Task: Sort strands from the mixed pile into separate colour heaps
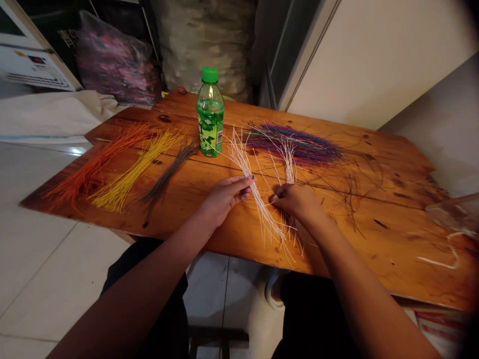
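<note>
My left hand (231, 195) pinches a bundle of thin white strands (262, 204) between thumb and fingers. The strands fan out at both ends, above and below the grip. To the right, my right hand (299, 202) has its fingertips closed on what looks like a single thin white strand. A second white bundle (289, 167) lies on the table just beyond and partly under my right hand, which hides its middle. Whether the pinched strand is loose from that second bundle, I cannot tell.
On the wooden table (374, 254), orange (108, 157), yellow (140, 169) and grey strands (170, 172) lie at left. A green-capped bottle (210, 119) stands behind my left hand. Purple and blue strands (299, 144) lie behind my right; brown strands (350, 194) scatter beside them.
</note>
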Demonstrator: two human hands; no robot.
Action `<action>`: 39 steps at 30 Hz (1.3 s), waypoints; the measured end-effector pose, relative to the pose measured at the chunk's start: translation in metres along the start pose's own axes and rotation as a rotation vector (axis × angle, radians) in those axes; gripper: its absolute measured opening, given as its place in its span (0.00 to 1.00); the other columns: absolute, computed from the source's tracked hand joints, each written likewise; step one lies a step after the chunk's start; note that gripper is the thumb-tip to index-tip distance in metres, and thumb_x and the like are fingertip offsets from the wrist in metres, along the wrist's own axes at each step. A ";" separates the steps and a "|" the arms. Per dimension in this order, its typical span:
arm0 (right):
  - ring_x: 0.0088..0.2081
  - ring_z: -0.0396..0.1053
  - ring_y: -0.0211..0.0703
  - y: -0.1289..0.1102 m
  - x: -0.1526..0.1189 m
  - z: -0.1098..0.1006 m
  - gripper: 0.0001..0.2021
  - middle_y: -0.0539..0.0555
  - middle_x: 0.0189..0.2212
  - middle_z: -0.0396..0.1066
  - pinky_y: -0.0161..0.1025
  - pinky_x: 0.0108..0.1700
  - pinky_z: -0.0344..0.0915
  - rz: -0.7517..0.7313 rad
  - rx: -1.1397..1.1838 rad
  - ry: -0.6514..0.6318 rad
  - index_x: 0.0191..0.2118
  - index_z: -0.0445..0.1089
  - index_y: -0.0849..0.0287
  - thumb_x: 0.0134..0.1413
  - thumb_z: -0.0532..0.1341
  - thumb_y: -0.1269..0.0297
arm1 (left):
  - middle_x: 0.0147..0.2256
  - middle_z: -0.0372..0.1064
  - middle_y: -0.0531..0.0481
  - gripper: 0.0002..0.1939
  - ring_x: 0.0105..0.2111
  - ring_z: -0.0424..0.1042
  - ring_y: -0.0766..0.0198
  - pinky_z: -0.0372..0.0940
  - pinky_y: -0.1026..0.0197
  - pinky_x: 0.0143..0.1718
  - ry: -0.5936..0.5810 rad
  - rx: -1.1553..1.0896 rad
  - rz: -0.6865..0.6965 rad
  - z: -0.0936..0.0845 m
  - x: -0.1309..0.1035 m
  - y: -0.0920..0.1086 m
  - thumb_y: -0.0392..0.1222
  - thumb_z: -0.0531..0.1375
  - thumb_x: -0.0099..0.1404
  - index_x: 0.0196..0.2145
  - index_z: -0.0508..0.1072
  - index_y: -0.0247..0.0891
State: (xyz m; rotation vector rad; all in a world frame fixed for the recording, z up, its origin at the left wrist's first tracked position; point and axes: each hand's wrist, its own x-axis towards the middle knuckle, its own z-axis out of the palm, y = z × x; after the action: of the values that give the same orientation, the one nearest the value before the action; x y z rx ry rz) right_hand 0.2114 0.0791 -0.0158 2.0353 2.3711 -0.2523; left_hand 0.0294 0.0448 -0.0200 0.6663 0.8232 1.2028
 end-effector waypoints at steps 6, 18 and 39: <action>0.28 0.69 0.46 0.002 -0.001 0.000 0.11 0.55 0.26 0.73 0.36 0.25 0.53 0.010 0.008 0.019 0.27 0.72 0.54 0.44 0.57 0.54 | 0.26 0.66 0.53 0.07 0.25 0.62 0.76 0.58 0.70 0.29 0.014 0.017 0.015 0.000 -0.002 0.002 0.39 0.64 0.51 0.28 0.75 0.34; 0.31 0.70 0.46 -0.006 -0.006 -0.001 0.12 0.53 0.29 0.74 0.35 0.27 0.54 0.003 0.027 0.077 0.34 0.70 0.54 0.48 0.55 0.55 | 0.26 0.66 0.53 0.09 0.25 0.61 0.75 0.57 0.69 0.30 0.016 0.035 0.034 0.000 -0.002 0.004 0.40 0.65 0.50 0.28 0.74 0.33; 0.30 0.69 0.45 0.020 0.000 -0.001 0.15 0.56 0.30 0.73 0.36 0.29 0.56 0.103 0.202 0.237 0.36 0.72 0.57 0.49 0.54 0.55 | 0.26 0.65 0.53 0.09 0.25 0.61 0.75 0.56 0.68 0.30 0.064 0.092 0.024 -0.001 -0.004 0.005 0.41 0.65 0.49 0.28 0.74 0.34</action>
State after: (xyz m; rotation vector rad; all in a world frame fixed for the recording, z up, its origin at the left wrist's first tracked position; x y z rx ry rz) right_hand 0.2310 0.0817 -0.0176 2.3949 2.4499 -0.2726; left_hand 0.0257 0.0422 -0.0153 0.7171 0.9306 1.2188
